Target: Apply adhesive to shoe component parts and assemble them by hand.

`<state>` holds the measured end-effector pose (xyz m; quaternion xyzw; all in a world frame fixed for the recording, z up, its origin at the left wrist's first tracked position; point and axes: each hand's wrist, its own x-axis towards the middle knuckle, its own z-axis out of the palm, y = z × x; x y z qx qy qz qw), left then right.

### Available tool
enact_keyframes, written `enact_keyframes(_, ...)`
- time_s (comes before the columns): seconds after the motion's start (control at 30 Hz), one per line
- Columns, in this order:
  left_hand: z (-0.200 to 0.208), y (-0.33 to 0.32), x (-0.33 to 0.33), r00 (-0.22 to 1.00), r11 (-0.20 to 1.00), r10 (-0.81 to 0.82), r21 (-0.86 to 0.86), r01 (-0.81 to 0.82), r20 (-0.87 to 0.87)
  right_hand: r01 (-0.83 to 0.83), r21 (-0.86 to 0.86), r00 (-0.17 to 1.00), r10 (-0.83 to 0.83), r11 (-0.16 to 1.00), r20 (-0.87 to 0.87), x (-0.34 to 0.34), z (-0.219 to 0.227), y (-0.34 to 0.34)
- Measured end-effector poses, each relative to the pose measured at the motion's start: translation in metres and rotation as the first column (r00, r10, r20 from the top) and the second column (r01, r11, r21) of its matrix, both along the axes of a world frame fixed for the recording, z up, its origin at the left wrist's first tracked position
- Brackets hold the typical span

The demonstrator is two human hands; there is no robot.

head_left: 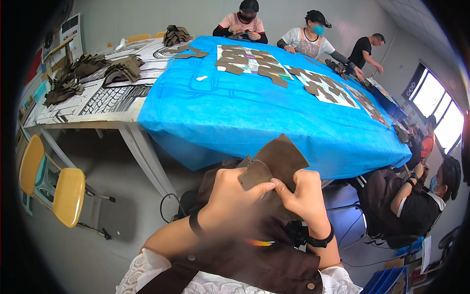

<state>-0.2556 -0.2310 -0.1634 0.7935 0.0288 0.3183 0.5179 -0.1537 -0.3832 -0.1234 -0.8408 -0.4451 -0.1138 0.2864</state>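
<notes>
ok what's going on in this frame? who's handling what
A person holds brown leather-like cut pieces in both bare hands, close to the body: the left hand and right hand each pinch the stack, thumbs on top. Ahead stands a long table with a blue cover; more brown pieces lie spread on printed sheets along it, and piles sit on its uncovered left end. Other people sit around the table, handling similar pieces. Yellow chairs stand to the left.

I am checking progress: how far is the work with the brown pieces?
Done: many brown pieces lie in rows on the blue cloth. In hand: left hand and right hand pinch a brown leather piece. Left: heaped pieces wait at the far end.
</notes>
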Motion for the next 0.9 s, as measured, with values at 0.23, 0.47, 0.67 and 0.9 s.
enact_keyframes(0.23, -0.011, -0.008, 0.009, 0.981, 0.987, 0.158, 0.025, -0.162, 0.116, 0.061, -0.084, 0.998, -0.058, 0.995, 0.034, -0.007, -0.002, 0.001)
enact_keyframes(0.47, -0.012, -0.015, 0.01, 0.94, 0.963, 0.235, -0.193, -0.19, 0.247, -0.039, 0.025, 0.995, 0.041, 0.999, -0.088, -0.002, -0.003, 0.0)
enact_keyframes(0.67, -0.015, 0.002, 0.006, 0.996, 0.996, 0.082, -0.03, -0.082, 0.021, 0.073, -0.065, 0.997, -0.072, 0.995, 0.032, -0.007, -0.007, 0.003)
enact_keyframes(0.9, -0.023, 0.002, 0.015, 0.973, 0.947, 0.201, -0.275, -0.164, 0.113, -0.009, -0.107, 0.998, 0.014, 0.994, 0.054, -0.012, -0.009, 0.005)
